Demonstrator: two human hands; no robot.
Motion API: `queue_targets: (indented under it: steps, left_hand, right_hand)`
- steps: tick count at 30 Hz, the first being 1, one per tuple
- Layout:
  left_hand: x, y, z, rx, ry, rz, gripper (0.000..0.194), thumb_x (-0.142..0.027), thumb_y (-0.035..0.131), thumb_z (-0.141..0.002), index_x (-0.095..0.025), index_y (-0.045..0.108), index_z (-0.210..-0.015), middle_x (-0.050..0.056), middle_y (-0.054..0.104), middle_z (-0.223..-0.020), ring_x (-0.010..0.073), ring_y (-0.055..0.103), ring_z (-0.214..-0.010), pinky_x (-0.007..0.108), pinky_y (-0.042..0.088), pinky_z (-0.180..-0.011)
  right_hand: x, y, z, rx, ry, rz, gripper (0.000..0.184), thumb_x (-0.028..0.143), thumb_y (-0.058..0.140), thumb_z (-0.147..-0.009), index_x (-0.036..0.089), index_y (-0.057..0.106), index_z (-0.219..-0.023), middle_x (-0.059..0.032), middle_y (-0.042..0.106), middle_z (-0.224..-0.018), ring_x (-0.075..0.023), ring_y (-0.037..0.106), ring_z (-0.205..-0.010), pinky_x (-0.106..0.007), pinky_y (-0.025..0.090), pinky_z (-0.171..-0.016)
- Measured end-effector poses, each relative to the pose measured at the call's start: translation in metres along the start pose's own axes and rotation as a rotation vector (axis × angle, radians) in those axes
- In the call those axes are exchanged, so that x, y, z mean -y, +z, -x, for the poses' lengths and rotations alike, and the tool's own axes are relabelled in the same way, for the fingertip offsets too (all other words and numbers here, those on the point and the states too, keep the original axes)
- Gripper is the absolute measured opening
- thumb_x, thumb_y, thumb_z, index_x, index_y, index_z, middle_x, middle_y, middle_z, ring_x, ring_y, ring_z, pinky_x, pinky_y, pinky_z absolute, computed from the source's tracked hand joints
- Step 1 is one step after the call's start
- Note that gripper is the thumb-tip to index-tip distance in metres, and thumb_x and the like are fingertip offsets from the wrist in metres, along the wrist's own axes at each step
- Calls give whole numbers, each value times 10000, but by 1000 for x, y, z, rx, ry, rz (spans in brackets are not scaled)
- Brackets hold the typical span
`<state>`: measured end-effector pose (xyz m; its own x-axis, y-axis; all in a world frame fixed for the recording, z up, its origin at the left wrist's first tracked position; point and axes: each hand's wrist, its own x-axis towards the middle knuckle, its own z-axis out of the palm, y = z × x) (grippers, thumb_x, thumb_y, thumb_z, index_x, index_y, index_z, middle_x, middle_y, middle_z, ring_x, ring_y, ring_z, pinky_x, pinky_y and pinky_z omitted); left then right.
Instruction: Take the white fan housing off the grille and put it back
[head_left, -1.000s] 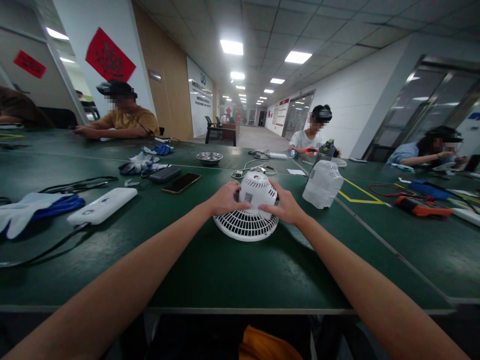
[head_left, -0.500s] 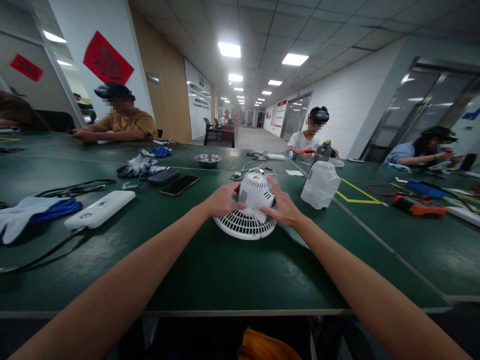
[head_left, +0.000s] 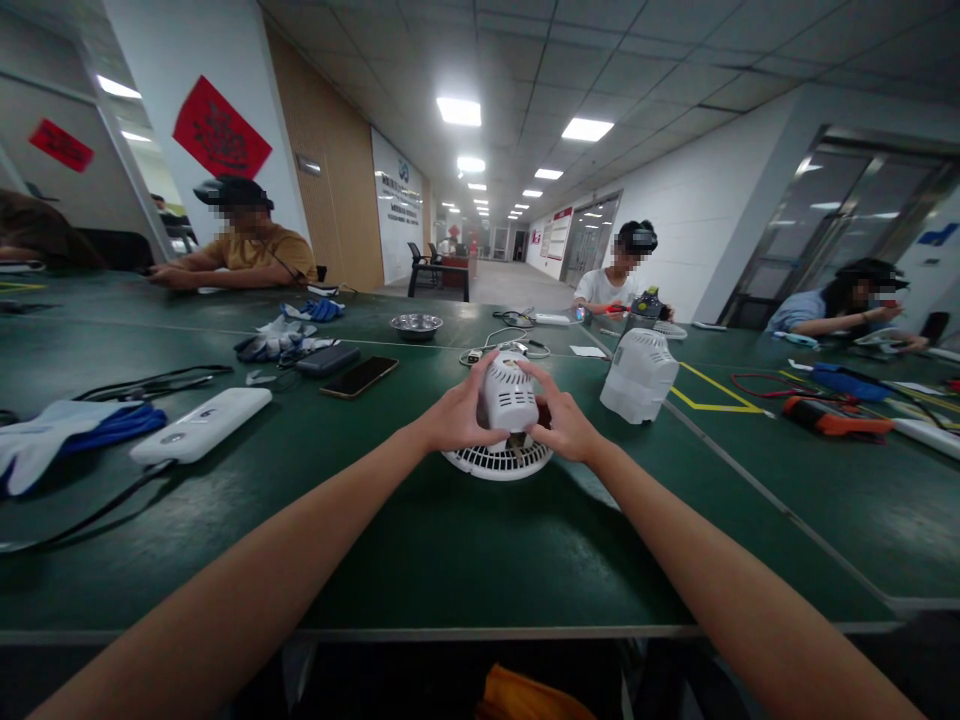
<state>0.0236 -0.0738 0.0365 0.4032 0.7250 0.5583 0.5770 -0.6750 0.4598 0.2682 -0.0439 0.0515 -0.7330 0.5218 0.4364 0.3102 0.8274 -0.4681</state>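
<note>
Between my two hands is a white vented fan motor cover (head_left: pixel 513 396), tilted and partly lifted off the round fan grille (head_left: pixel 499 462). My left hand (head_left: pixel 466 408) grips the cover's left side, thumb along its lower edge. On the other side, my right hand (head_left: pixel 564 424) is closed on the cover with fingers near its top and thumb low. A bit of the motor shows in the gap beneath the cover. The grille lies flat on the green table (head_left: pixel 420 560), its far part hidden by the cover and my hands.
Right of my hands stands a white translucent plastic housing (head_left: pixel 639 378). A cable (head_left: pixel 517 340) and a metal bowl (head_left: pixel 416 326) lie beyond. To the left are a phone (head_left: pixel 360 377), a white power bank (head_left: pixel 201 425) and gloves (head_left: pixel 67 435). Several people sit around the table.
The motor cover has turned and risen away from the grille, opening a gap that shows inner parts. Both hands have moved with it, keeping their hold.
</note>
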Motion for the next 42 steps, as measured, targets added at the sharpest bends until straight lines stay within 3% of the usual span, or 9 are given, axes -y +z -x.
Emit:
queue_targets:
  steps: [4,10,15,28,33,42]
  left_hand:
    - [-6,1,-2,-29,-9,-37,1145,-476,798,-649,-248,104,-1531,204,445,-1419,404,600,-1127,582,474,-939]
    - [-7,1,-1,-24,-40,-51,1095,-493,796,-641,-220,153,-1483,179,534,-1261,339,654,-946,536,522,-838]
    - [-3,-2,-1,8,-3,-10,1052,-529,790,-658,-245,171,-1460,177,505,-1307,362,629,-1039,548,512,-883]
    - [9,-5,-1,73,44,23,1182,-547,813,-619,-260,94,-1513,208,360,-1481,449,469,-1282,617,390,-1054]
    - [12,-6,-1,110,51,9,1342,-547,867,-514,-246,36,-1524,226,320,-1500,472,428,-1315,641,351,-1078]
    - [8,-7,-2,89,58,-32,1250,-547,862,-528,-229,110,-1475,217,387,-1441,433,505,-1241,607,425,-1024]
  right_hand:
    - [0,3,-1,-25,-8,1,916,212,623,-758,284,137,-1532,9,662,-853,-182,593,-608,-324,506,-623]
    - [1,5,-1,-58,-4,7,915,171,607,-716,278,175,-1515,18,657,-826,-164,572,-592,-295,487,-602]
    - [2,3,-2,-34,-1,-3,928,176,626,-709,278,173,-1512,17,657,-841,-158,570,-599,-298,487,-614]
    - [10,2,-1,-24,83,-54,927,162,687,-674,287,228,-1470,-1,669,-900,-180,615,-670,-328,511,-655]
    - [10,0,-2,2,84,-53,934,138,680,-660,284,227,-1464,22,646,-849,-165,596,-633,-301,491,-626]
    - [12,-4,-3,44,53,-59,921,163,688,-686,273,208,-1464,29,623,-812,-157,575,-621,-289,475,-626]
